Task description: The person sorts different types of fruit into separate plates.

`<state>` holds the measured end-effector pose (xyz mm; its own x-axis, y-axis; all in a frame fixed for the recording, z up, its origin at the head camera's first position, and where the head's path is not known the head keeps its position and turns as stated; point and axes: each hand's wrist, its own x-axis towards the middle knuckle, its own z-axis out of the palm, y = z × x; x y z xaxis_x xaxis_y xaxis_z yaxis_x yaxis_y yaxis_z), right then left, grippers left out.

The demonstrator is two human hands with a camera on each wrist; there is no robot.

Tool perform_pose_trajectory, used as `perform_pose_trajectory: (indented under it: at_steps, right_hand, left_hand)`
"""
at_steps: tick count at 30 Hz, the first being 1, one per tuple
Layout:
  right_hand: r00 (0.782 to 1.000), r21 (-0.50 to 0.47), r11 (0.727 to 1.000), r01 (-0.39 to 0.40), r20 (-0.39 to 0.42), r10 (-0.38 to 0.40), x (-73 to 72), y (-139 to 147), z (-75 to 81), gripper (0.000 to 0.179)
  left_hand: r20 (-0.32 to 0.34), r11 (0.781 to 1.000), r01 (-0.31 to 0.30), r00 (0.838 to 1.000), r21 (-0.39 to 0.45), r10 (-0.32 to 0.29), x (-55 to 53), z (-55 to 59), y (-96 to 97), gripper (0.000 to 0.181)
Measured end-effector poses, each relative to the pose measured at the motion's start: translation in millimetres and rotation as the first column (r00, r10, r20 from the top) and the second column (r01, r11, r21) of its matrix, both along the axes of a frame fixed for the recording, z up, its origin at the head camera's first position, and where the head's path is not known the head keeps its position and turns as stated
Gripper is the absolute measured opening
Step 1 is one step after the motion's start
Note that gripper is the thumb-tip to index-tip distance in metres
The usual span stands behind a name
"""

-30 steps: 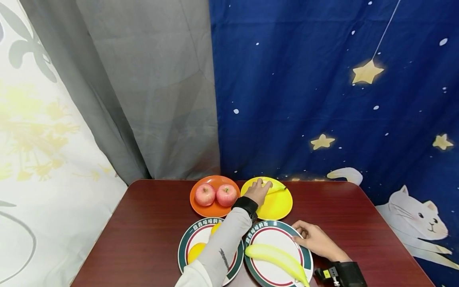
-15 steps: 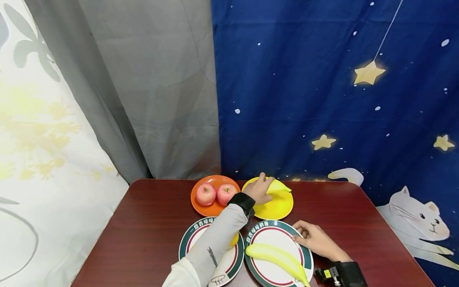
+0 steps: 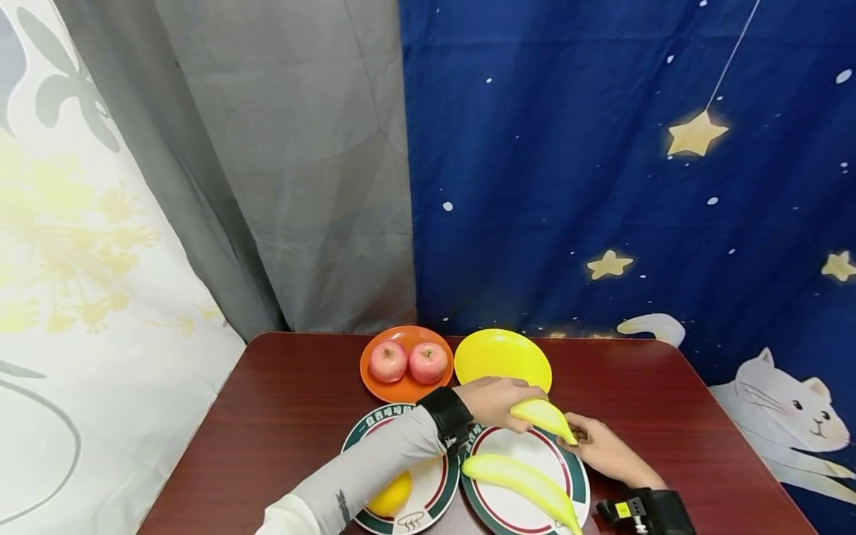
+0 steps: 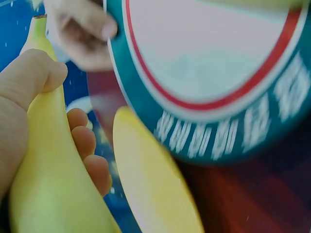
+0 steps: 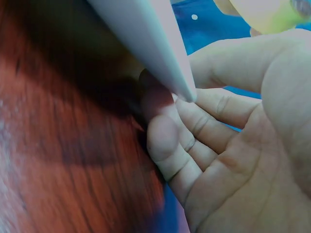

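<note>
My left hand (image 3: 496, 403) grips a yellow banana (image 3: 545, 416) above the far right part of a green-rimmed white plate (image 3: 491, 442). In the left wrist view, the thumb lies along the banana (image 4: 53, 160) with fingertips on its other side. A second banana (image 3: 524, 487) rests on that plate. With thumb and fingers on opposite sides, my right hand (image 3: 607, 449) pinches the plate's right edge; the right wrist view shows the rim (image 5: 180, 82) between them. Just behind stands a yellow plate (image 3: 503, 360) with nothing visible on it.
Two apples (image 3: 408, 362) sit on an orange plate (image 3: 374, 390) at the back. At front left, another green-rimmed plate (image 3: 435, 498) bears a yellow-orange fruit (image 3: 391, 494), partly covered by the left sleeve. Curtains (image 3: 535, 186) hang behind the brown table (image 3: 281, 416).
My left hand has lifted the banana off the yellow plate and brought it right and nearer, over the green-rimmed plate. The right hand keeps its place at the rim.
</note>
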<state>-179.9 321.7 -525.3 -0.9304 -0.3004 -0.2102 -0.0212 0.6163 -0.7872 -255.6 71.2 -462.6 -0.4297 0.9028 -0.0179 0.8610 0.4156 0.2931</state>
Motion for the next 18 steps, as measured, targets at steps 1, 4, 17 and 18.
perform_pose_trajectory:
  at_steps: [1, 4, 17, 18]
  right_hand:
    - [1.000, 0.006, 1.000, 0.002, -0.007, -0.002, -0.3, 0, 0.4, 0.037]
    - [1.000, 0.013, 1.000, -0.007, -0.030, 0.007, -0.7, 1, 0.6, 0.029]
    - [0.998, -0.024, 0.999, -0.043, -0.050, 0.042, 0.0, 1, -1.3, 0.027]
    - [0.998, -0.019, 0.999, -0.042, -0.053, 0.041, -0.2, 1, -1.0, 0.027]
  left_hand:
    - [0.005, 1.000, 0.020, 1.000, -0.001, -0.020, 2.9, -0.5, 0.4, 0.048]
    - [0.012, 0.998, 0.070, 0.998, -0.006, -0.069, 7.5, -4.5, 2.2, 0.046]
    - [0.028, 0.986, 0.113, 0.994, -0.123, -0.110, 5.9, -35.5, 11.4, 0.055]
    - [0.020, 0.986, 0.113, 0.994, -0.123, -0.112, 6.1, -35.5, 11.8, 0.055]
